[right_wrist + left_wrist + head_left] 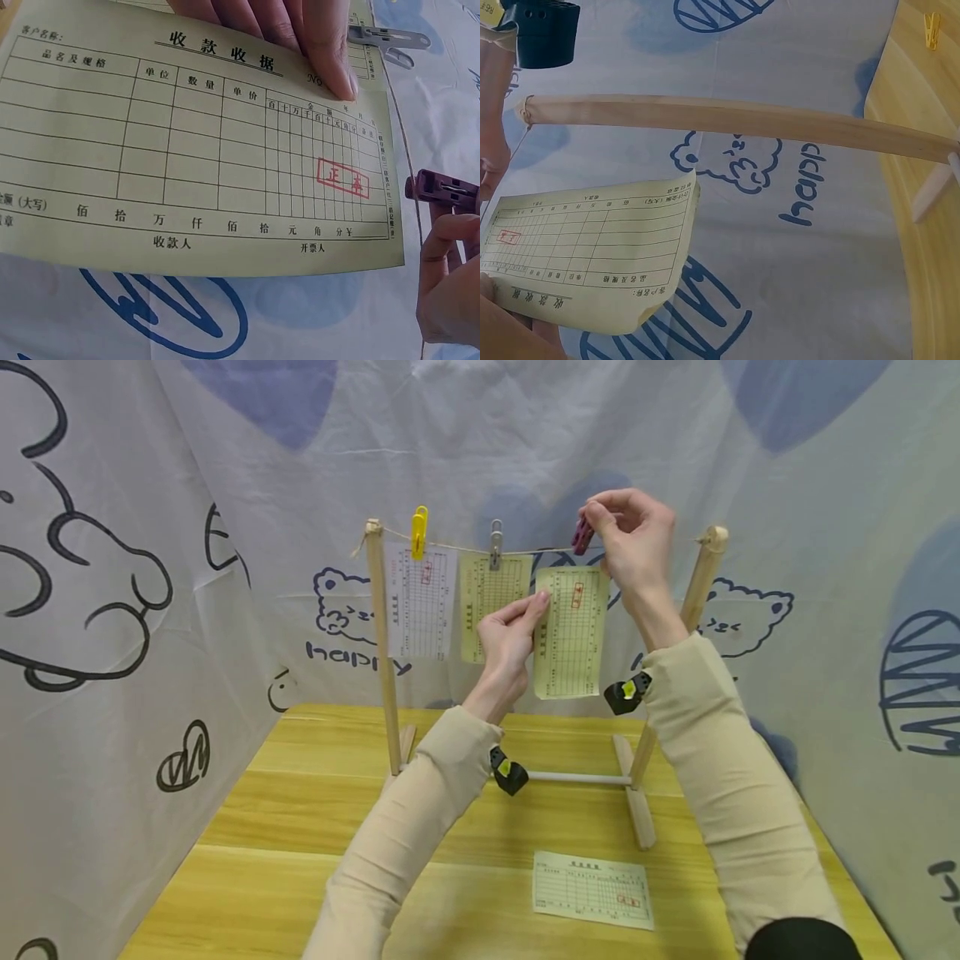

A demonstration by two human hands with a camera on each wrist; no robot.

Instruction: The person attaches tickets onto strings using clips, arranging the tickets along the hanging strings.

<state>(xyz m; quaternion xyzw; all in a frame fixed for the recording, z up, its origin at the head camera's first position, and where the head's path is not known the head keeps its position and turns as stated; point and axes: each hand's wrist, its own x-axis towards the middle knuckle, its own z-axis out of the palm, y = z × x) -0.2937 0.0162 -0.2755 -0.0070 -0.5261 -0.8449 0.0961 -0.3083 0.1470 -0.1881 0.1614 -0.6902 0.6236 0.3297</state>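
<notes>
My left hand [508, 639] pinches the left edge of a pale yellow receipt slip [570, 643], which hangs upright just under the string [450, 547]. In the right wrist view the slip [202, 157] shows a printed table and a red stamp, its top edge apart from the string. My right hand [637, 539] grips a dark purple clothespin [582, 537] at the string. On the string to the left, a yellow clothespin [419, 533] holds a white slip [420, 610], and a grey clothespin [496, 545] holds another yellow slip [472, 602], partly hidden behind my left hand.
The string runs between two wooden posts [386, 677] of a stand on the wooden table [270, 810]. One more receipt slip [592, 890] lies flat near the front. In the left wrist view a yellow clothespin [931, 31] lies on the table. A patterned cloth [480, 435] hangs behind.
</notes>
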